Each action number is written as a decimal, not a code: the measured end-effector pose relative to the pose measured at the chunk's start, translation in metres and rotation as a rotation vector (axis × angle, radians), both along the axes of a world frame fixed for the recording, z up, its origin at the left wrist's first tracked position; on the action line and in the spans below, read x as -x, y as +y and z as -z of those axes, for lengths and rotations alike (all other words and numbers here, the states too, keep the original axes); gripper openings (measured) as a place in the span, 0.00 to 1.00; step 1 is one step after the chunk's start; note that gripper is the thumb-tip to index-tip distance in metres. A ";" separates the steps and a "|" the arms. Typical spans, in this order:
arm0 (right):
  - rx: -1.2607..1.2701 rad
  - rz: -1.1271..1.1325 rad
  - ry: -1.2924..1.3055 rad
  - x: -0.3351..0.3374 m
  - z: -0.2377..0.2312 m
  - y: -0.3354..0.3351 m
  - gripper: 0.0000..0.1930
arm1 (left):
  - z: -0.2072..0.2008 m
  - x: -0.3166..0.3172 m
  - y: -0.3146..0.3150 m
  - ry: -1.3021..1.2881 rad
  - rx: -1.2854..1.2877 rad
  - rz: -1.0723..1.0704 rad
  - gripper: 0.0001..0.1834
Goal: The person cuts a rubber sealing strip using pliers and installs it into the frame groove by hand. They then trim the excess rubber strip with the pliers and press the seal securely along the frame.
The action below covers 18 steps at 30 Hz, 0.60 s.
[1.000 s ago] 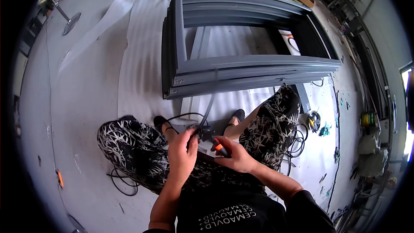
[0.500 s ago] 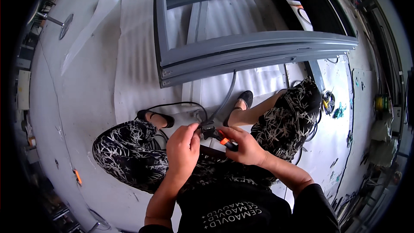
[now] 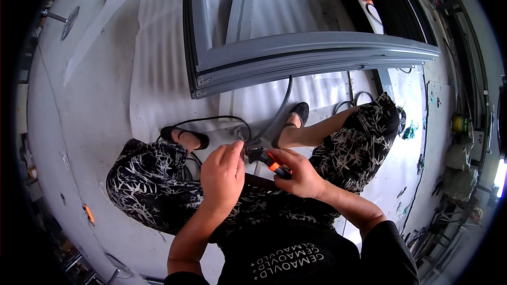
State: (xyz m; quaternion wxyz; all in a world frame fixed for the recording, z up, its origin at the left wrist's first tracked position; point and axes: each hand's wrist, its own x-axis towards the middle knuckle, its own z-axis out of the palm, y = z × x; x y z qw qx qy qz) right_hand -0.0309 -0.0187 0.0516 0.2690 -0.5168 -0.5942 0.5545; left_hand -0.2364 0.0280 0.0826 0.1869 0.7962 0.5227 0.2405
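Note:
My right hand (image 3: 302, 175) is wrapped round a plier-like hand tool (image 3: 280, 169) with black and orange handles. The tool's dark head (image 3: 256, 154) points left, close to my left fingertips. My left hand (image 3: 223, 174) is closed, with thumb and fingers pinched on a dark, flexible strip (image 3: 285, 97). This strip runs from under the near side of a grey metal frame (image 3: 317, 44) down to my hands, and another length (image 3: 211, 118) curves off to the left. My fingers partly hide where tool and strip meet, so I cannot tell whether the jaws grip it.
The large frame stands just beyond my feet, over white foam sheeting (image 3: 153, 68). An orange-handled tool (image 3: 88, 214) lies on the floor to the left. Coiled black strip (image 3: 363, 97) is near my right knee. Stacked materials line the right wall.
The view has shifted slightly, so the frame sits a little higher in the picture. My hands stay together, the right still holding the tool at the left fingertips.

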 end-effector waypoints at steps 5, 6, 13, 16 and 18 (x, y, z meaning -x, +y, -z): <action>0.041 0.017 0.001 0.011 -0.006 0.005 0.33 | 0.003 0.005 0.002 -0.050 0.039 -0.046 0.17; 0.067 0.023 -0.006 0.013 -0.008 0.006 0.33 | 0.004 0.007 0.001 -0.053 0.040 -0.050 0.17; 0.051 0.034 -0.093 0.026 -0.010 0.012 0.29 | 0.006 0.019 0.004 -0.061 0.054 -0.052 0.16; -0.039 0.052 -0.126 0.029 -0.003 0.011 0.27 | 0.008 0.021 0.005 -0.063 0.075 -0.061 0.15; -0.121 0.064 -0.156 0.031 0.003 0.010 0.25 | 0.010 0.022 0.005 -0.085 0.104 -0.076 0.13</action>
